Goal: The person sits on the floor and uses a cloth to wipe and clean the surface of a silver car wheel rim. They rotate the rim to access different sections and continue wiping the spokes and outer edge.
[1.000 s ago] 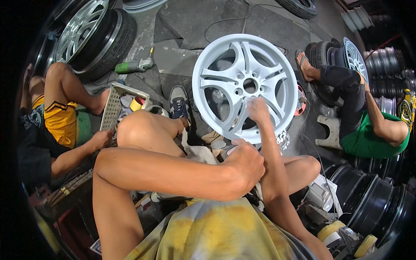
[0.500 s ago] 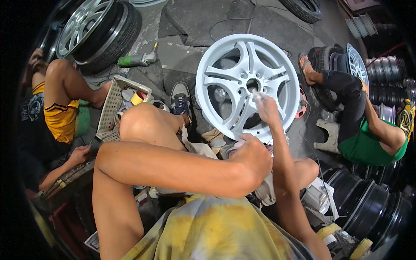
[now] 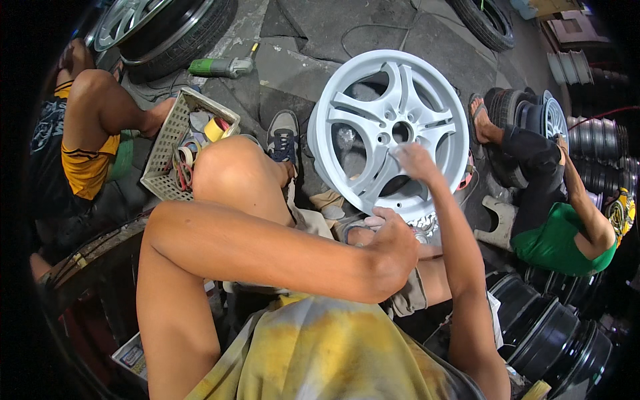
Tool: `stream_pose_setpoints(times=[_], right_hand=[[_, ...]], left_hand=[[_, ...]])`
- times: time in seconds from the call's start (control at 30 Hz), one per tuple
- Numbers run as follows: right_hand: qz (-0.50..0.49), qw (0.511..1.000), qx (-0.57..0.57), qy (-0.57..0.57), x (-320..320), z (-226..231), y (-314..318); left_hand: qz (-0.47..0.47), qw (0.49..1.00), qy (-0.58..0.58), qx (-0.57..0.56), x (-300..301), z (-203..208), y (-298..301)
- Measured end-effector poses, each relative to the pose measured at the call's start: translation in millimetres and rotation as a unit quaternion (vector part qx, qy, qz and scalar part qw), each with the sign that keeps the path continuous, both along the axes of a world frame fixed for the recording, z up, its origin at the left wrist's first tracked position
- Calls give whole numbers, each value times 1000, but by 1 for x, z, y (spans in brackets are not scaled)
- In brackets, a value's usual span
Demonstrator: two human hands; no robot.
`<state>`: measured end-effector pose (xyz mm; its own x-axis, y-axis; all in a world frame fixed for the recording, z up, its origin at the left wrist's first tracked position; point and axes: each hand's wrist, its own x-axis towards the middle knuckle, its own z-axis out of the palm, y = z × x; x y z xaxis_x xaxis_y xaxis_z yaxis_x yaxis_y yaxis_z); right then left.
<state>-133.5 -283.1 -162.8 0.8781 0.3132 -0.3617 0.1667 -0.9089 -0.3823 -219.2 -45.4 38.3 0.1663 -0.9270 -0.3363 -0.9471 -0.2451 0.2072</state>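
Observation:
A pale grey-white alloy wheel rim (image 3: 352, 175) with split spokes leans in front of me, its face turned up toward me. My right hand (image 3: 416, 162) presses its fingertips onto a lower spoke just below the centre hole. Those fingers are bunched together and whitened; whatever is under them, if anything, is too small to make out. At the rim's near edge, my left hand (image 3: 395, 241) is closed, with thumb and fingers curled against the lip. Part of its grip is hidden behind the hand itself.
Left of my knee stands a cream plastic basket (image 3: 160, 155) holding tape rolls. Beyond it lies a green angle grinder (image 3: 220, 67). A tyre (image 3: 483, 23) lies at the far right. Two people sit at either side, and dark rims (image 3: 557, 333) are stacked at lower right.
My right hand has slid slightly down the spoke from beside the centre hole. The left hand keeps its place at the rim's edge. The whole view has shifted a little.

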Motion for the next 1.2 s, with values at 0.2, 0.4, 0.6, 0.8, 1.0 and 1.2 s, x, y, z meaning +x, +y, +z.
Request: stream_pose_setpoints(times=[0.2,0.4,0.6,0.8,1.0,1.2], right_hand=[[-29,997,-52,49,-32,-10,27],[-113,993,-23,8,-22,-14,13],[134,983,-125,22,-89,-24,47],[-145,982,48,111,-90,41,71],[-273,961,3,-48,-68,44,-6],[-165,967,-14,-193,-105,19,-45]], left_hand=[[-33,997,58,35,1,2,6],[-52,991,95,79,-4,-8,0],[-70,992,74,78,-3,-9,2],[-69,984,66,148,2,-3,2],[-54,990,81,98,-4,-10,-4],[-61,989,45,126,-6,-13,-11]])
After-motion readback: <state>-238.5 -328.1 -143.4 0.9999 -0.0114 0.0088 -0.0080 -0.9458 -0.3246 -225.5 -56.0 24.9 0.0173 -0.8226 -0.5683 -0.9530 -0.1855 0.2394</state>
